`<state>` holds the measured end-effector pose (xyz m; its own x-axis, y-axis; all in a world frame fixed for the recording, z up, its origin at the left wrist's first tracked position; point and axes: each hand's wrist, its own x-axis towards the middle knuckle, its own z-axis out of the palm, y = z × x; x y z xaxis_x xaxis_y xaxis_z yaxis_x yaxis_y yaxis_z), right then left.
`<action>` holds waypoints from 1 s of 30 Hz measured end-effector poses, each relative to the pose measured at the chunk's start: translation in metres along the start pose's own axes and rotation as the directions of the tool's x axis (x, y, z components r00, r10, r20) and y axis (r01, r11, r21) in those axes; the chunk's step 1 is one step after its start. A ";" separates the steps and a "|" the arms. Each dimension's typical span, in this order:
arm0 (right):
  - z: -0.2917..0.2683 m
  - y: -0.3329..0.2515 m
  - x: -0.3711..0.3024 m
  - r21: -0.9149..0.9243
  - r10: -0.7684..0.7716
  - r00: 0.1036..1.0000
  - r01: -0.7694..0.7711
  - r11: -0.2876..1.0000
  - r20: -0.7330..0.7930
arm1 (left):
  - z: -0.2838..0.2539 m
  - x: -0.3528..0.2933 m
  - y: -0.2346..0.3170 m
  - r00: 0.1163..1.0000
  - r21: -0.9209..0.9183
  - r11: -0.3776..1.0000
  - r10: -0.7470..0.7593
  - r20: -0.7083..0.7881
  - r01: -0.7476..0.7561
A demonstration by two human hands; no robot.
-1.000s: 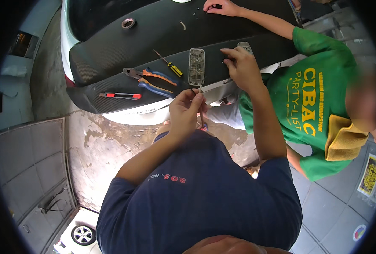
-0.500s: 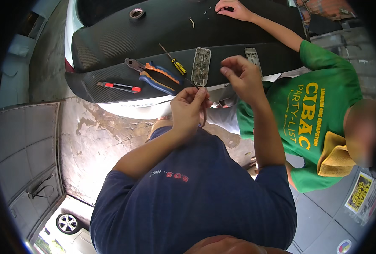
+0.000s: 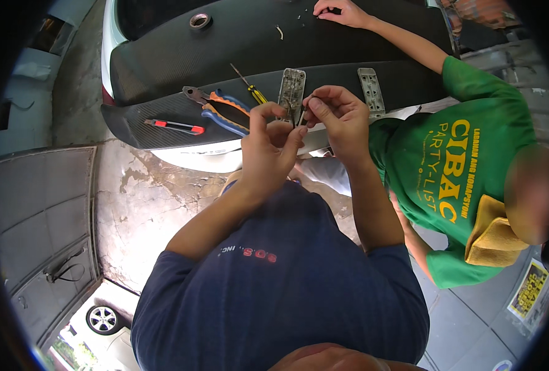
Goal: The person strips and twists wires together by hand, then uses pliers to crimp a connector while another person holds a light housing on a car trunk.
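In front of my chest, my right hand (image 3: pixel 342 123) pinches a short, thin dark strand, like a wire (image 3: pixel 301 116), between thumb and fingertips. My left hand (image 3: pixel 267 148) is at its lower end, thumb and fingers curled round it. Just beyond my fingers lies a pale rectangular housing (image 3: pixel 293 80) with small fittings, partly covered by my hands. A similar housing (image 3: pixel 370 89) sits to the right of my right hand. Left of the first housing are a yellow-handled screwdriver (image 3: pixel 257 94) and pliers (image 3: pixel 215 119) with blue and orange grips, the handle ends partly behind my left hand.
A red and black utility knife (image 3: pixel 175 127) lies at the left of the dark car surface (image 3: pixel 151 80). Farther back are a tape roll (image 3: pixel 200 21) and a pale scrap (image 3: pixel 280 32). At right, a person in a green shirt (image 3: pixel 484 123) rests a hand (image 3: pixel 342 12) on the surface.
My right hand has come left and in to meet my left hand, and now pinches the strand. My left hand has risen slightly, its fingers more spread. The view has shifted a little.
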<state>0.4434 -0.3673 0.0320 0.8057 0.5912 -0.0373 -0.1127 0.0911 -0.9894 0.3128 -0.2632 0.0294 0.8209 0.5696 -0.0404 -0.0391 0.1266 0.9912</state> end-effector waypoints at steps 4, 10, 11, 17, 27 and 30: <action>0.005 0.010 0.006 -0.190 -0.016 0.986 -0.016 0.982 -0.166 | -0.016 0.015 -0.002 0.909 0.504 0.756 0.345 0.235 -0.417; 0.007 0.016 0.015 -0.515 -0.150 0.984 0.078 0.854 -0.099 | -0.024 0.014 -0.002 0.886 0.673 0.577 0.289 0.363 -0.464; 0.008 0.016 0.016 -0.518 -0.153 0.983 0.078 0.852 -0.104 | -0.026 0.014 -0.003 0.885 0.681 0.565 0.281 0.371 -0.465; 0.012 0.009 0.019 -0.696 -0.294 0.952 0.269 0.666 0.087 | -0.030 0.022 -0.002 0.865 0.661 0.561 0.262 0.429 -0.498; -0.011 0.010 0.026 -0.560 -0.116 0.990 0.144 0.816 0.084 | -0.024 0.031 0.008 0.908 0.667 0.628 0.168 0.385 -0.400; -0.019 0.008 0.026 -0.432 0.002 0.994 0.045 0.901 0.108 | -0.024 0.033 0.008 0.908 0.642 0.652 0.196 0.372 -0.403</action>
<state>0.4748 -0.3666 0.0202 0.7382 0.6742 -0.0242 0.1857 -0.2375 -0.9535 0.3260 -0.2234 0.0328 0.9490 0.2400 0.2044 0.0088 -0.6682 0.7439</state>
